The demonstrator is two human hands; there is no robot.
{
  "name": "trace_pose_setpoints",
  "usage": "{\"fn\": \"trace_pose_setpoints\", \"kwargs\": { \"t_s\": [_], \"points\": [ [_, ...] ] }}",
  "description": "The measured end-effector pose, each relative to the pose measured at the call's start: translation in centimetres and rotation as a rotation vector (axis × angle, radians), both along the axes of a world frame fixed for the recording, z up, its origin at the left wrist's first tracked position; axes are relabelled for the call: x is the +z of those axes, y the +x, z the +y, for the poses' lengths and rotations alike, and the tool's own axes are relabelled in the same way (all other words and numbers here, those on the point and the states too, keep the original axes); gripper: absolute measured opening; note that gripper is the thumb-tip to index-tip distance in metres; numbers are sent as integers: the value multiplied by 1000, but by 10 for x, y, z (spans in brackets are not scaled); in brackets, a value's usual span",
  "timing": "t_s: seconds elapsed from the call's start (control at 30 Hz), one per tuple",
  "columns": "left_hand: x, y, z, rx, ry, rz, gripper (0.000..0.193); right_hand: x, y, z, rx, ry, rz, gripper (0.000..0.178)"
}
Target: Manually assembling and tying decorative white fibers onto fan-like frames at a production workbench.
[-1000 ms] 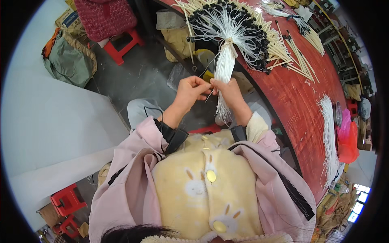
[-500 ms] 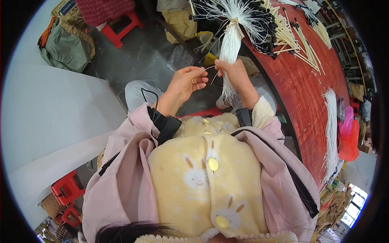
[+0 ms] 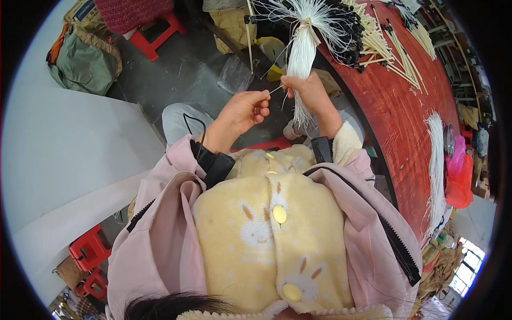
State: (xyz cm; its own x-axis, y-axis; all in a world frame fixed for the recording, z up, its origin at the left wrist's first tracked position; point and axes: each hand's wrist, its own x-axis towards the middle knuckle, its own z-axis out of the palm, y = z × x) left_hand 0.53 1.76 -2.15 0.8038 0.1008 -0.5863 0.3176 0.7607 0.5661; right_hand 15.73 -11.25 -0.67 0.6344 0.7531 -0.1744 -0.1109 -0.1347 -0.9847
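A thick bundle of white cords (image 3: 302, 52), tied near its top, hangs at the near edge of the red table. My right hand (image 3: 308, 92) is closed round its lower part, and the loose ends dangle below. My left hand (image 3: 242, 112) is just to the left, thumb and forefinger pinched on a single white cord (image 3: 276, 89) that runs taut toward the right hand. Above the tie the cords fan out among black-tipped pieces (image 3: 346, 45). A stick with a black fitting (image 3: 249, 32) hangs at the table's edge, left of the bundle.
The red table (image 3: 405, 144) curves along my right side. Pale sticks with black ends (image 3: 400, 58) lie on it, with a second white cord bundle (image 3: 436, 165) nearer me. Red and pink plastic bags (image 3: 458, 178) are beside that. A white panel (image 3: 74, 133) stands on my left.
My left hand now pinches one cord and draws it straight, where it was looser before. The stick with the black fitting has swung down into view beside the bundle.
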Motion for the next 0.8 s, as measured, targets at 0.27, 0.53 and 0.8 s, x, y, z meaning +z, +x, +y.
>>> {"fn": "trace_pose_setpoints", "kwargs": {
  "t_s": [0.27, 0.53, 0.8],
  "points": [
    [0, -2, -2, -28, -180, 26, 16, -1, 3, -1, 34, -24, -2, 11],
    [18, -3, -3, -35, -83, 15, 16, 2, 0, -1, 30, -2, 7, 11],
    [2, -6, 5, -40, 13, -87, 13, 6, -3, 0, 29, 33, 12, 11]
  ]
}}
